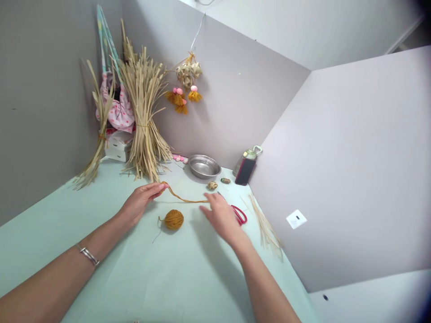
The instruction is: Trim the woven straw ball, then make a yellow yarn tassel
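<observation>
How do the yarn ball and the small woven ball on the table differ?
Color: the yarn ball is mustard-brown; the woven ball is pale straw.
Size: the yarn ball looks larger, though also nearer the camera than the woven ball.
Place: the yarn ball lies between the two hands' forearms; the woven ball sits farther back, near the metal bowl.
Shared: both are roundish and rest on the table.

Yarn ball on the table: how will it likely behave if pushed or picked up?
The yarn ball will probably roll if pushed, being round on a flat-looking tabletop. Its wound strands suggest something light that gives when squeezed. The loose tail beside it may trail or unwind.
</observation>
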Tool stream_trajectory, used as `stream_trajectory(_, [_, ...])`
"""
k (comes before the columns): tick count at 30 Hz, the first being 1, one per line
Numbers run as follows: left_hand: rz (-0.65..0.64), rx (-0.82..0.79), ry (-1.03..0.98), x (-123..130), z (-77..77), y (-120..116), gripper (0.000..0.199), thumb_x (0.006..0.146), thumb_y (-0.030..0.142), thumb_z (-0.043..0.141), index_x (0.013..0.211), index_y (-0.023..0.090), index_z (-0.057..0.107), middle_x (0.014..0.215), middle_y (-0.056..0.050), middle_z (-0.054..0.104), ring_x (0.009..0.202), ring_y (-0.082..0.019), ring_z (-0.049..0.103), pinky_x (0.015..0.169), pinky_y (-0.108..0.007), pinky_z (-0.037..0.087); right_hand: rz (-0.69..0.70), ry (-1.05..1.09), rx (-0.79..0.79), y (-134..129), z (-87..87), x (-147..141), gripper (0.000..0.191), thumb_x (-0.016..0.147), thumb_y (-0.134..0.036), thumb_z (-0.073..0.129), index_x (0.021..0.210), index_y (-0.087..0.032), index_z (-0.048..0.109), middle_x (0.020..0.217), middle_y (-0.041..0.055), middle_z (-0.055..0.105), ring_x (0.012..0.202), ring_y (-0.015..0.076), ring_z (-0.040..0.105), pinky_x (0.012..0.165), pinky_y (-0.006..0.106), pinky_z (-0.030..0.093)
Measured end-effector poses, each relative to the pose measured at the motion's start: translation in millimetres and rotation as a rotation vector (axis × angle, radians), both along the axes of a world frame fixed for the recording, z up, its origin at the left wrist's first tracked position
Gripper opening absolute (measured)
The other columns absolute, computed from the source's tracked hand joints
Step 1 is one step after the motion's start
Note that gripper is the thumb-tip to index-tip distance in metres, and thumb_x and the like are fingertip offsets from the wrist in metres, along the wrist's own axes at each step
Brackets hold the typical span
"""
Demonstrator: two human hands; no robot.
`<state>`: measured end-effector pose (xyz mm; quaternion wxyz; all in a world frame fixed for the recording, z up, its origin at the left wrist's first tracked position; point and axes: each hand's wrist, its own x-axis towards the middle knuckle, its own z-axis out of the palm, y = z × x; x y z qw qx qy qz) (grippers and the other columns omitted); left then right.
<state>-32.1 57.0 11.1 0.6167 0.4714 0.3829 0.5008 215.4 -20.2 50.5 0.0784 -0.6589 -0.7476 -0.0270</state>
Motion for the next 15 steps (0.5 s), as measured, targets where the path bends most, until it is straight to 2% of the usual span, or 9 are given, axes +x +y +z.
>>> stream_trajectory(2, [-0.003,0.001,-0.006,0.0,-1.4,0.7,0.037,0.073,0.048,0.077,0.094,0.018,0.077,0.117,-0.012,0.071,0.118,-0.027,0.057,0.107,-0.038,0.037,0.338,0.171,-0.008,-6.2,-8.5,-32.4,0.057,0.09,-0.035,0.063,0.14,-0.021,0.041,0.131,0.0126,0.054,0.117,0.0252,0.053,0.095,0.035,0.046])
stream_trajectory(3, [-0.003,0.002,-0.009,0.0,-2.1,1.3,0.036,0.073,0.048,0.077,0.094,0.018,0.077,0.116,-0.011,0.072,0.118,-0.026,0.058,0.106,-0.037,0.038,0.458,0.185,-0.03,-8.2,-14.0,-45.4,0.059,0.087,-0.036,0.067,0.139,-0.023,0.042,0.132,0.0122,0.053,0.115,0.0263,0.053,0.093,0.036,0.047])
stream_trajectory(4, [-0.003,0.003,-0.011,-0.1,-2.9,2.0,0.035,0.073,0.047,0.077,0.093,0.018,0.077,0.115,-0.011,0.072,0.117,-0.026,0.058,0.106,-0.036,0.038,0.541,0.167,-0.048,-8.8,-19.5,-54.6,0.053,0.087,-0.032,0.067,0.135,-0.024,0.046,0.128,0.0116,0.054,0.11,0.0263,0.055,0.089,0.037,0.049])
stream_trajectory(6, [-0.007,0.005,-0.013,-0.6,-4.5,3.7,0.034,0.074,0.047,0.076,0.094,0.019,0.077,0.113,-0.01,0.072,0.114,-0.024,0.059,0.104,-0.035,0.04,0.577,0.163,-0.054,-5.7,-27.4,-59.2,0.041,0.089,-0.02,0.06,0.129,-0.026,0.051,0.12,0.0094,0.057,0.103,0.0236,0.057,0.084,0.035,0.05])
stream_trajectory(7, [-0.01,0.006,-0.013,-1.0,-5.4,4.5,0.034,0.074,0.047,0.076,0.094,0.019,0.077,0.113,-0.01,0.072,0.112,-0.023,0.06,0.104,-0.035,0.041,0.562,0.196,-0.051,-1.8,-28.8,-53.9,0.041,0.089,-0.018,0.059,0.129,-0.026,0.051,0.119,0.0088,0.057,0.102,0.0226,0.057,0.084,0.034,0.05])
stream_trajectory(9, [-0.019,0.005,-0.009,-1.6,-6.7,5.4,0.034,0.075,0.048,0.075,0.095,0.02,0.077,0.114,-0.009,0.071,0.107,-0.022,0.062,0.103,-0.034,0.042,0.459,0.305,0.019,9.8,-26.6,-29.2,0.048,0.088,-0.018,0.06,0.133,-0.027,0.047,0.123,0.0082,0.056,0.107,0.0221,0.056,0.088,0.033,0.049])
stream_trajectory(11, [-0.031,0.002,0.002,-1.6,-6.9,4.9,0.035,0.075,0.049,0.075,0.096,0.022,0.077,0.115,-0.008,0.071,0.102,-0.02,0.063,0.102,-0.034,0.043,0.275,0.371,0.178,24.2,-20.8,9.2,0.048,0.089,-0.017,0.056,0.134,-0.028,0.046,0.126,0.0083,0.054,0.112,0.0229,0.054,0.093,0.036,0.047])
stream_trajectory(13, [-0.05,0.0,0.022,-0.7,-5.3,2.9,0.035,0.074,0.05,0.075,0.095,0.022,0.078,0.114,-0.007,0.071,0.098,-0.02,0.063,0.101,-0.034,0.044,0.026,0.327,0.309,37.3,-16.1,52.7,0.047,0.088,-0.015,0.053,0.134,-0.026,0.048,0.128,0.0095,0.052,0.117,0.025,0.05,0.095,0.038,0.045])
stream_trajectory(15, [-0.07,0.0,0.047,1.2,-2.2,-0.2,0.036,0.074,0.051,0.075,0.094,0.022,0.079,0.113,-0.008,0.072,0.097,-0.021,0.063,0.1,-0.034,0.044,-0.24,0.205,0.34,45.6,-15.9,92.8,0.046,0.087,-0.015,0.054,0.133,-0.024,0.051,0.128,0.011,0.052,0.114,0.0266,0.05,0.094,0.039,0.045])
